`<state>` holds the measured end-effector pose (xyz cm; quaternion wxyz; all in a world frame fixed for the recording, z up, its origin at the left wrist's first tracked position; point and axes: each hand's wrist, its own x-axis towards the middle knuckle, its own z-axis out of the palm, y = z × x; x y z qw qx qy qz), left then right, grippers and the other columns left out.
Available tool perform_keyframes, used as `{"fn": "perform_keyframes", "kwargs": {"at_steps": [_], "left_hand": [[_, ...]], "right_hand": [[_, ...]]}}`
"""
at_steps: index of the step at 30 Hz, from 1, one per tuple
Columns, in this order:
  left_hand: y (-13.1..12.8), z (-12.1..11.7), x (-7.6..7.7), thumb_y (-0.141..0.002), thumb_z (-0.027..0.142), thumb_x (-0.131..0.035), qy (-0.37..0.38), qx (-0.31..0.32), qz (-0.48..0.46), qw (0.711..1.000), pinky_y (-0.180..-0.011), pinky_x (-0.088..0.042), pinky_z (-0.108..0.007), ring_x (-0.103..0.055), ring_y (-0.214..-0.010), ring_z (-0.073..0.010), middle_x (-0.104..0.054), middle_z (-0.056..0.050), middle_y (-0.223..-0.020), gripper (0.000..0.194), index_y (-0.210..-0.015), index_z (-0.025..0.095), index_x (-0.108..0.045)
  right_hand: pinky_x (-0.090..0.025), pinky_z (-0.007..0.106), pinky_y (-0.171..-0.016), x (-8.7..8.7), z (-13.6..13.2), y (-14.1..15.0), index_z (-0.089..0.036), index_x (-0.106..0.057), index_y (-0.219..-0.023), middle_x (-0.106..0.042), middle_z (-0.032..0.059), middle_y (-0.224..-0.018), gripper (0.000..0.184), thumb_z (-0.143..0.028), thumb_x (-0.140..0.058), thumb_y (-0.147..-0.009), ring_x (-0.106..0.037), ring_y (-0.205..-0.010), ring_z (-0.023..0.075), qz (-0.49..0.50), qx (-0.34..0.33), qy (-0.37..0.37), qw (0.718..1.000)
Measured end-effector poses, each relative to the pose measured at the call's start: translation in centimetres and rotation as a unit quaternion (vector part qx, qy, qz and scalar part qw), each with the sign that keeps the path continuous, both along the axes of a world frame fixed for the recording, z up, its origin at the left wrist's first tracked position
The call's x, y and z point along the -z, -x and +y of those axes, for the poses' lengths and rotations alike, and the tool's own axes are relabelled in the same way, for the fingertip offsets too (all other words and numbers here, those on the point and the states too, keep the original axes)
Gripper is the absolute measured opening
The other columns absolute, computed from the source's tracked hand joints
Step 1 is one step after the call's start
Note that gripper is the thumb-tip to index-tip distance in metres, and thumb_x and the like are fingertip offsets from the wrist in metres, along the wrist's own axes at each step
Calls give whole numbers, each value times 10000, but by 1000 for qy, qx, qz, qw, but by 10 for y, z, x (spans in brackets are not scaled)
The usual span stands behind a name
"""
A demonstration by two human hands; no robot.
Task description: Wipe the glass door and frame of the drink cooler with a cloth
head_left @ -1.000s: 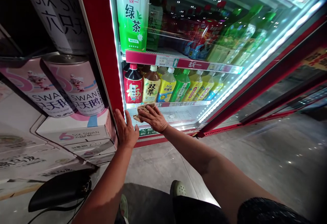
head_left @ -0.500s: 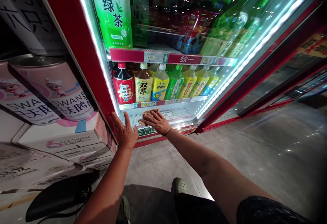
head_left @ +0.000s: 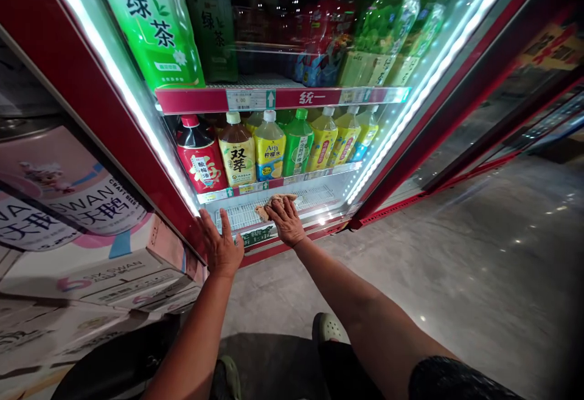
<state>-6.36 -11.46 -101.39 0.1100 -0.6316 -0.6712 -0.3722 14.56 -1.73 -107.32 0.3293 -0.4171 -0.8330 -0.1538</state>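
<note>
My right hand presses a crumpled brown cloth against the low part of a drinks fridge's glass door, fingers over the cloth. The cloth shows past the fingertips and to their left. My left hand rests with spread fingers at the lower left of the door, by the red frame, holding nothing. Behind the glass, just above the hands, stands a row of bottles, among them a red-labelled bottle and a green bottle. A wire bottom shelf lies behind the cloth.
Cartons with large printed cans on them stand close on the left. A black rounded object sits below them. Grey floor stretches to the right, past another red-framed fridge. My shoe is below.
My right hand and the cloth have slid slightly right along the glass, and the hand points more upward. My left hand stays at the frame. The view has shifted closer to the fridge.
</note>
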Motion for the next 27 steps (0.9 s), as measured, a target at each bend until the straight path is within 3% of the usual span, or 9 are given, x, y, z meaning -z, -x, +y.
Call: {"fn": "perform_keyframes", "kwargs": {"at_steps": [5, 8, 12, 15, 19, 24, 27], "left_hand": [[-1, 2, 2, -863, 239, -689, 27, 8, 2, 1000, -1311, -58, -620, 211, -1581, -443, 249, -194, -1721, 883, -1641, 94, -298], [-4, 2, 2, -877, 228, -665, 40, -1, 4, 999, -1313, -45, -606, 205, -1584, -432, 226, -184, -1731, 842, -1636, 104, -322], [-5, 2, 5, -904, 228, -629, 37, -8, 33, 999, -1307, -47, -617, 201, -1584, -442, 203, -223, -1726, 797, -1629, 80, -332], [-2, 3, 8, -888, 247, -647, 40, -2, 22, 999, -1302, -58, -627, 157, -1593, -460, 215, -224, -1723, 814, -1625, 83, -343], [4, 7, 11, -864, 275, -674, 57, 4, -6, 998, -1298, -81, -636, 113, -1600, -465, 168, -205, -1740, 852, -1632, 116, -342], [2, 7, 14, -878, 268, -654, 63, 6, -4, 998, -1290, -90, -657, 132, -1597, -463, 123, -225, -1742, 819, -1624, 107, -355], [-2, 6, 13, -882, 267, -647, 62, -3, -13, 998, -1289, -80, -659, 129, -1597, -462, 127, -227, -1741, 818, -1625, 100, -350]], "right_hand": [[-222, 651, -1302, -3, 5, 27, -204, -559, -1522, -392, 120, -1686, 497, -245, -474, -1034, 67, -1644, 313, 134, 62, -25, 989], [-198, 677, -1297, -4, 9, 36, -173, -351, -1639, -153, 135, -1767, 594, -257, -418, -1055, 124, -1637, 306, 204, 83, -32, 975], [-229, 713, -1266, -1, 7, 34, -230, 34, -1697, 72, 127, -1777, 733, -217, -343, -1068, 174, -1627, 294, 257, 92, -32, 962], [-190, 711, -1274, -16, 9, 30, -269, 100, -1687, 170, 89, -1768, 748, -217, -326, -1074, 165, -1633, 288, 286, 96, -44, 952], [-143, 685, -1293, -31, 19, 23, -251, 145, -1678, 213, 103, -1758, 782, -258, -347, -1071, 167, -1634, 299, 321, 112, -35, 940], [-137, 693, -1283, -8, 20, 18, -237, 90, -1689, 144, 140, -1767, 746, -274, -318, -1065, 158, -1639, 275, 375, 138, 7, 917], [-95, 693, -1287, -14, 26, 12, -186, 68, -1689, 86, 175, -1767, 738, -293, -296, -1057, 140, -1641, 267, 415, 157, 19, 896]]}}
